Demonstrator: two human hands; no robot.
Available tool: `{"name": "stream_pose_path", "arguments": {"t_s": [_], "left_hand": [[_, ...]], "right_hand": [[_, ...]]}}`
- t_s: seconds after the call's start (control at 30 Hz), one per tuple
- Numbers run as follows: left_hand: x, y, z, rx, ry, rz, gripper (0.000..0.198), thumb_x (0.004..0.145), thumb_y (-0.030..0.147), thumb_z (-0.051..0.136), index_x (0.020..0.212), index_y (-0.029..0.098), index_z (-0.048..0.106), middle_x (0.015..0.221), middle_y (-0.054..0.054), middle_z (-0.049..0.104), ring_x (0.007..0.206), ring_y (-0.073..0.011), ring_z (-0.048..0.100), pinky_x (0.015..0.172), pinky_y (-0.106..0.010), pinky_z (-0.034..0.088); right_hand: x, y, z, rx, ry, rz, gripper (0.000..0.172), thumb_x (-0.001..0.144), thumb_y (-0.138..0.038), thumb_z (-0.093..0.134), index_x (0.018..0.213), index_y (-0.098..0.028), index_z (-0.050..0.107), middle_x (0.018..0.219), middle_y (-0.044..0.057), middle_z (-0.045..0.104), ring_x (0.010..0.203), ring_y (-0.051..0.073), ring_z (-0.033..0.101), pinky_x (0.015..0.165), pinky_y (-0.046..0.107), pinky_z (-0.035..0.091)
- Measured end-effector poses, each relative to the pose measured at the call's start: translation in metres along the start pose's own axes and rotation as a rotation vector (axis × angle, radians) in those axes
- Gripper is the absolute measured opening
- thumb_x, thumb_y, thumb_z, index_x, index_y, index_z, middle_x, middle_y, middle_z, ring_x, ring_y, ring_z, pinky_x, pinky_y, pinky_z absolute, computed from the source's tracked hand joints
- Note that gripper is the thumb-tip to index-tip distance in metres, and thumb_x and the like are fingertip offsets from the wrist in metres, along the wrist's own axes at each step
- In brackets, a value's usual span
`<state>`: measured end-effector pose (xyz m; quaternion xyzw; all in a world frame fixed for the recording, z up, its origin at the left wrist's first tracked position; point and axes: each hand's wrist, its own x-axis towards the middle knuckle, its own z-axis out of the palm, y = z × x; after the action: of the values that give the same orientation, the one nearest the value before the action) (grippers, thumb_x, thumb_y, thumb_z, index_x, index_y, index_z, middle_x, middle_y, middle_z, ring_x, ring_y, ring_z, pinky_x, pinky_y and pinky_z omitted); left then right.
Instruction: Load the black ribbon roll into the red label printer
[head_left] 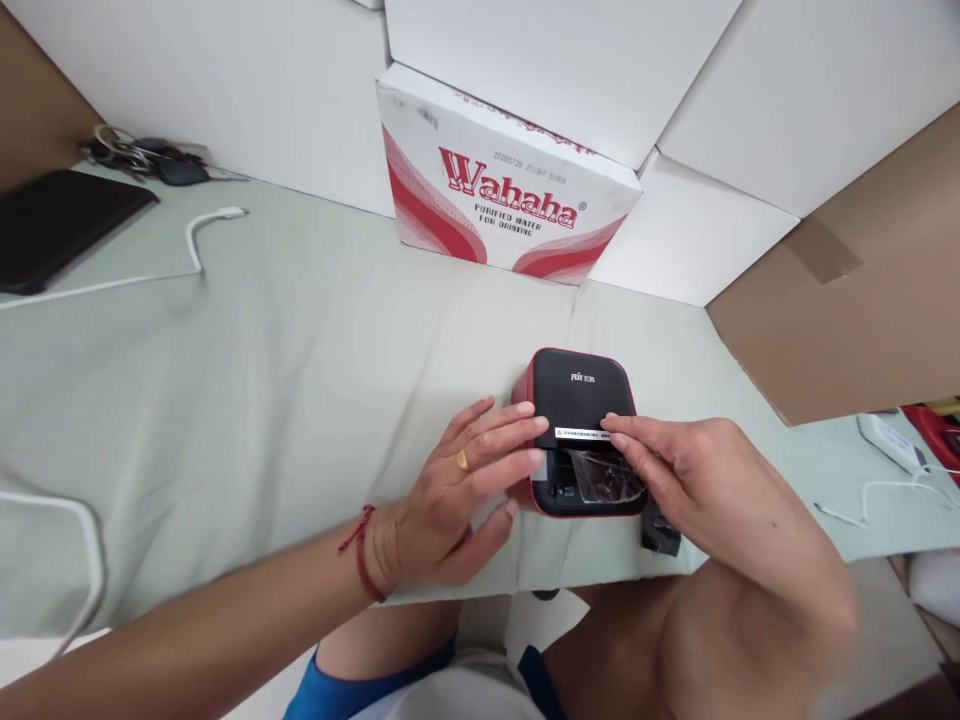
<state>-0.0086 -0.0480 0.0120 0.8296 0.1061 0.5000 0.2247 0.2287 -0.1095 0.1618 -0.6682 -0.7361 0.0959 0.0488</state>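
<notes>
A small black device with red sides (581,395) and rounded corners sits near the table's front edge. A narrow white warning sticker (576,434) crosses its top. Below it, a crinkled piece of clear film (604,477) lies over the front part. My left hand (472,480) is open, its fingers stretched out and the fingertips resting at the device's left edge. Thumb and forefinger of my right hand (667,460) are pinched together at the sticker's right end. That hand covers the device's front right corner. A small black object (660,530) lies just below it, partly hidden.
A Wahaha water carton (510,190) stands at the back against white boxes (525,60). Keys (150,155), a black flat object (67,225) and a white cable (196,240) lie at left. On the right are a brown carton (855,270) and another white cable (866,500).
</notes>
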Motion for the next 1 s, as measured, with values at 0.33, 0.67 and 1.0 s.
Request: {"name": "stream_pose_path", "arguments": {"t_s": [0.33, 0.67, 1.0], "left_hand": [[0.004, -0.007, 0.003, 0.08, -0.015, -0.048, 0.057, 0.092, 0.0, 0.045, 0.145, 0.019, 0.052, 0.132, -0.012, 0.077, 0.141, -0.0213, 0.063, 0.125, -0.051, 0.044], [-0.001, -0.008, -0.005, 0.074, 0.003, -0.048, 0.044, 0.098, 0.005, 0.048, 0.131, 0.026, 0.069, 0.143, -0.013, 0.064, 0.148, -0.0306, 0.051, 0.118, -0.058, 0.054], [-0.003, -0.014, -0.001, -0.075, 0.009, -0.166, 0.039, 0.104, 0.006, 0.049, 0.118, 0.029, 0.076, 0.13, -0.01, 0.062, 0.152, -0.0293, 0.046, 0.126, -0.063, 0.046]], "right_hand": [[-0.002, -0.001, 0.014, -0.014, 0.018, -0.025, 0.04, 0.11, -0.03, 0.043, 0.115, -0.022, 0.083, 0.107, 0.008, 0.086, 0.083, 0.027, 0.083, 0.067, 0.036, 0.066], [-0.022, 0.004, -0.007, 0.259, 0.086, -0.254, 0.036, 0.106, -0.016, 0.052, 0.129, -0.028, 0.078, 0.12, 0.001, 0.084, 0.097, 0.018, 0.083, 0.082, 0.028, 0.069], [-0.03, 0.004, -0.01, 0.255, -0.225, -0.219, 0.039, 0.103, -0.022, 0.054, 0.123, -0.043, 0.081, 0.093, -0.001, 0.085, 0.076, 0.024, 0.082, 0.066, 0.034, 0.069]]}}
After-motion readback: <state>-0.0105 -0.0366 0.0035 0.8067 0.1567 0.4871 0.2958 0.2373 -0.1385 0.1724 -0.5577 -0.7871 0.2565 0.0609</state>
